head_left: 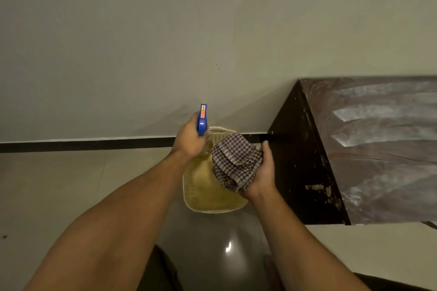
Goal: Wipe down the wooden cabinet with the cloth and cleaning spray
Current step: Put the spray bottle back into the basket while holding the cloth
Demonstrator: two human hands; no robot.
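Note:
My left hand (190, 140) grips a spray bottle (202, 120) with a blue trigger head and a clear neck, nozzle pointing away from me. Just to its right, my right hand (262, 172) holds a bunched brown-and-white checked cloth (236, 160). Both hands hover above a floor basket. The dark wooden cabinet (378, 149) stands at the right; its top shows pale streaky smears, and its dark side panel (300, 172) has chipped spots. The cloth is a short way left of that panel and does not touch it.
A cream plastic basket (208, 203) sits on the glossy tiled floor (59, 184) directly under my hands. A plain wall (165, 42) with a black skirting strip (82, 145) runs behind. My legs show at the bottom edge.

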